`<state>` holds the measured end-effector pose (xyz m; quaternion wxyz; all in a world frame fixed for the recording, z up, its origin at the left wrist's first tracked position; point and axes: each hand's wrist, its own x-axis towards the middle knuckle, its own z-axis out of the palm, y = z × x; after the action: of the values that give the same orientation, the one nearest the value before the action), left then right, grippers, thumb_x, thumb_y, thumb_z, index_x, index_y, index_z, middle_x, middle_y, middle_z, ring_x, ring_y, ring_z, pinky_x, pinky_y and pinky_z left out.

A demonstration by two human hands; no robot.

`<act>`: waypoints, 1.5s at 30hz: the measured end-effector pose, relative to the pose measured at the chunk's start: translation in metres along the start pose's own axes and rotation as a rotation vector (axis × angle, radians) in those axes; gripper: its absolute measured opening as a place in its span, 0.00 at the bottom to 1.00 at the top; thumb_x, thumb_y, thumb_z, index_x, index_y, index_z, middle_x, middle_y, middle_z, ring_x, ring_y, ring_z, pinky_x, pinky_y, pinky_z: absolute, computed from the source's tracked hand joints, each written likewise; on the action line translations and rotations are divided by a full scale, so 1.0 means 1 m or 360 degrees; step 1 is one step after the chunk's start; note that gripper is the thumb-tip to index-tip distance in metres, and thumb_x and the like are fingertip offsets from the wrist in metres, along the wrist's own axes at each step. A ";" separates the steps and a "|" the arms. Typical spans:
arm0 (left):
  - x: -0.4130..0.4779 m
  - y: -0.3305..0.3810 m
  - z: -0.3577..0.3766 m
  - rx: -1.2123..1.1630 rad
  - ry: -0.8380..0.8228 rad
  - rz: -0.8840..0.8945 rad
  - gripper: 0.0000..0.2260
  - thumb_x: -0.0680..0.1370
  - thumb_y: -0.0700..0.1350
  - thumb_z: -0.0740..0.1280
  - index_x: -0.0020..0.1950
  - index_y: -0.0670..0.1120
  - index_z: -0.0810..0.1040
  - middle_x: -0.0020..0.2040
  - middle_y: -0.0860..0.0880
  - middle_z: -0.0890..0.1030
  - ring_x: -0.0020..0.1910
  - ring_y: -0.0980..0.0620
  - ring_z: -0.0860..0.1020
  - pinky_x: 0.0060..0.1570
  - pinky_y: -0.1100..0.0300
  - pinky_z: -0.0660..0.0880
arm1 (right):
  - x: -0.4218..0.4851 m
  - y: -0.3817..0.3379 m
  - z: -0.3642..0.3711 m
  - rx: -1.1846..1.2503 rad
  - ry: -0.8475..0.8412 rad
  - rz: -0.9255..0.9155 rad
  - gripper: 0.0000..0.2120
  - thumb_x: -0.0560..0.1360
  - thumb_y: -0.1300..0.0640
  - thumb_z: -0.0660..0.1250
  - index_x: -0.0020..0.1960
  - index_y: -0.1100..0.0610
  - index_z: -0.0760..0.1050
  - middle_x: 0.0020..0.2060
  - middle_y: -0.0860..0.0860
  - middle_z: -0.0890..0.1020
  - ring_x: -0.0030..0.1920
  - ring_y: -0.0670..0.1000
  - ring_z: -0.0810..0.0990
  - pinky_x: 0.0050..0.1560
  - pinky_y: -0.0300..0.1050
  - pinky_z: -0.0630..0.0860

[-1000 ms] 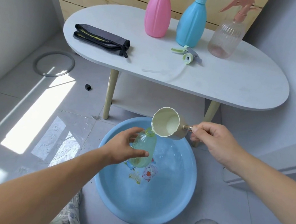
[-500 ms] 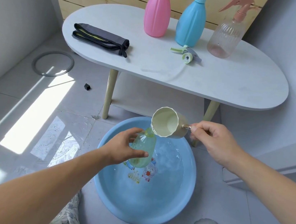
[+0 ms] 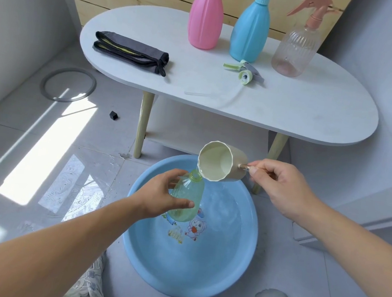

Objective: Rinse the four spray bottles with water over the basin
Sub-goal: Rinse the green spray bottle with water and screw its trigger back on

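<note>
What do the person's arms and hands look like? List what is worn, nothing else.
Both arms are bare as far as the frame shows, no sleeve in view. The left hand and right hand wear no gloves; no ring, watch or bracelet shows.

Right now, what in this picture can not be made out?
Head view: the sprayer of the pink bottle is cut off by the top edge.
Head view: the handle of the cup is mostly hidden in the right hand.
Head view: water pouring into the green bottle, which the left hand holds, is too faint to confirm.
</note>
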<state>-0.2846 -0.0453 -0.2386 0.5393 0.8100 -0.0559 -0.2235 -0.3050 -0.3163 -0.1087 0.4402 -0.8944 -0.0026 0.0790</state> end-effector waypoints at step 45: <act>0.001 -0.004 -0.001 0.0021 0.0001 -0.0034 0.36 0.68 0.50 0.84 0.73 0.54 0.74 0.66 0.52 0.81 0.66 0.54 0.79 0.66 0.54 0.77 | -0.001 -0.003 0.005 -0.0075 0.0071 -0.0141 0.08 0.78 0.58 0.68 0.40 0.55 0.80 0.53 0.46 0.81 0.45 0.35 0.78 0.47 0.24 0.68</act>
<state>-0.2835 -0.0430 -0.2427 0.5314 0.8143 -0.0485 -0.2285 -0.3066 -0.3108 -0.1088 0.4220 -0.9051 -0.0342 0.0394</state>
